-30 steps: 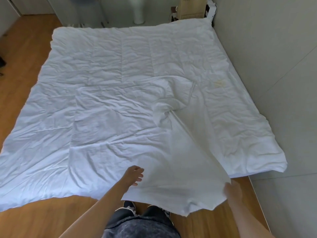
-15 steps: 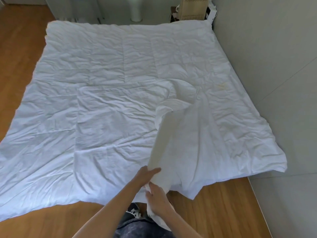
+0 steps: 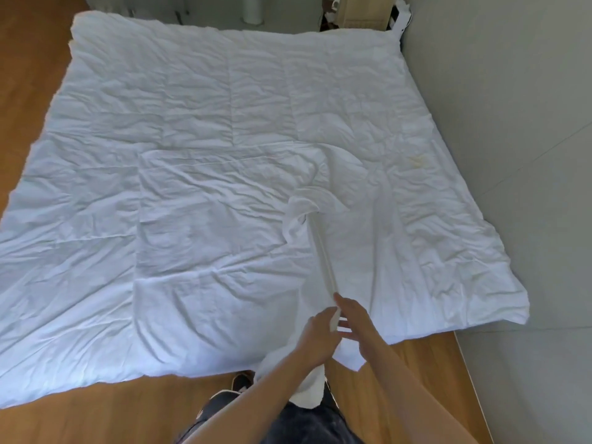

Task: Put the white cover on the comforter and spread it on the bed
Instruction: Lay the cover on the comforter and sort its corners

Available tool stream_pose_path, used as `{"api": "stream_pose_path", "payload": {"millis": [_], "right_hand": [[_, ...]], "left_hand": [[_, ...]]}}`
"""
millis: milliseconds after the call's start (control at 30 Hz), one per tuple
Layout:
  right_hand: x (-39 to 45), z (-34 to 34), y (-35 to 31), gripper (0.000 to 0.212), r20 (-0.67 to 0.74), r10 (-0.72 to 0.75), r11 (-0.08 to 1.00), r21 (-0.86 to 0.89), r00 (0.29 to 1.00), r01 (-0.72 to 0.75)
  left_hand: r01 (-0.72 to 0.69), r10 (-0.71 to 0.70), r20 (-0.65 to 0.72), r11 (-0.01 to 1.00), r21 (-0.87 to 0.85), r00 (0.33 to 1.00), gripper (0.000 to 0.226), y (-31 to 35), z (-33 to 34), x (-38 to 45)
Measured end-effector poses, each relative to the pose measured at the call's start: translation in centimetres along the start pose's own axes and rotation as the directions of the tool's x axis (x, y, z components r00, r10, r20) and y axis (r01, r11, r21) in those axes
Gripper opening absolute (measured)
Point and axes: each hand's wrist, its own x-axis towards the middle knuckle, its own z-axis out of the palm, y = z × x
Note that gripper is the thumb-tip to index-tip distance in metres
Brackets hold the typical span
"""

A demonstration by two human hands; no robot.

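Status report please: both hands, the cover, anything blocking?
Left hand grips cover edge; right hand beside it, fingers straight on the cloth. Cover bunched over comforter, not on. Nothing blocking.

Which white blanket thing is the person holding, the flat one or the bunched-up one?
The bunched-up one: the white cover, pulled into a ridge toward both hands. The comforter lies flat underneath.

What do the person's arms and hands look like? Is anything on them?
Both forearms are bare, with no sleeves showing. The left hand and right hand wear no gloves, and no rings, watch or bracelets show. Lower down, dark grey mottled shorts are worn.
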Motion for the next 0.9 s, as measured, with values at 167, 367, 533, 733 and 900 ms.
{"api": "stream_pose_path", "payload": {"millis": [167, 367, 533, 733, 900], "right_hand": [[5.9, -4.1, -4.9, 0.02, -0.065, -0.055, 0.974, -0.223, 0.996, 0.04], [11.7, -18.3, -6.4, 0.044, -0.349, -0.188, 0.746, -0.659, 0.918, -0.098], [18.3, -27.2, -2.8, 0.031, -0.496, 0.033, 0.533, -0.726, 0.868, -0.435], [25.5, -20.3, -3.6, 0.044, -0.415, -0.216, 0.411, -0.86, 0.884, -0.303], [36.0, -6.3, -9.5, 0.075, 0.491, -0.613, -0.188, -0.852, 0.619, 0.489]], "left_hand": [[-0.016, 0.028, 0.153, 0.996, -0.084, 0.988, 0.046, 3.0, 3.6, 2.9], [0.154, -0.125, 0.182, 0.975, -0.16, 0.975, 0.023, 1.6, 1.6, 8.2], [0.503, -0.505, -0.107, 0.863, -0.042, 0.857, 0.029, -6.9, -5.1, 12.3], [0.636, -0.538, -0.386, 0.747, 0.193, 0.749, 0.037, -13.1, -10.6, 15.4], [0.364, -0.077, -0.447, 0.708, 0.605, 0.891, 0.069, -20.4, -14.4, 23.8]]}}
